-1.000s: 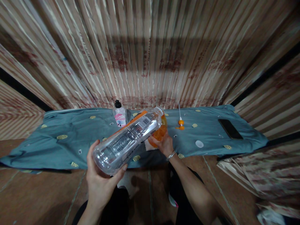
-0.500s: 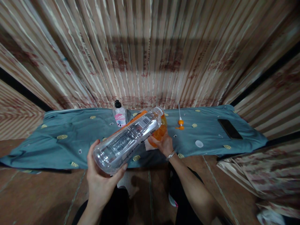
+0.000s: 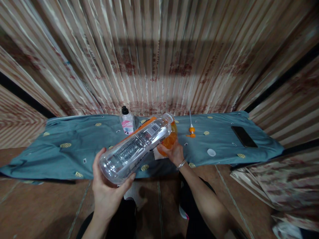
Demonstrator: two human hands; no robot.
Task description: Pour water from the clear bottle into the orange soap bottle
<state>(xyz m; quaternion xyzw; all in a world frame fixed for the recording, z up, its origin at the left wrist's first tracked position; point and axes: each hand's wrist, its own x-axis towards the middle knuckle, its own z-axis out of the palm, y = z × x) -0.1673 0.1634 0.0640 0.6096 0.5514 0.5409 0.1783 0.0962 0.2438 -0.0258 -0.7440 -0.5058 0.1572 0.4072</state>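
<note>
In the head view, the left hand [image 3: 106,194] has its fingers and thumb curled around the bottom end of a big clear plastic bottle [image 3: 134,151] with an orange strip on its label. That bottle is tipped, with its bottom low and near the person and its open top up and to the right. The right hand [image 3: 175,154] is closed around the side of a see-through orange plastic bottle [image 3: 170,142]. The top of the clear bottle is in front of the top part of the orange one, so I can't tell if the two touch. A shiny silver bracelet [image 3: 181,164] is on the right wrist. A bit of white paper [image 3: 159,154] shows just beside the bottom of the orange bottle.

The long desk [image 3: 264,146] has a blue-green cloth [image 3: 52,156] on it with yellow pineapple shapes. Behind the big bottle, to the left, a small clear bottle with a black cap and a pink label [image 3: 128,124] stands up. To the right of the hands, an orange and white pump top with a long white tube [image 3: 191,131] lies flat. Farther right are a round white disc [image 3: 211,152] and a flat black phone [image 3: 243,136]. Behind the desk hangs a striped tan curtain with red prints [image 3: 159,63].
</note>
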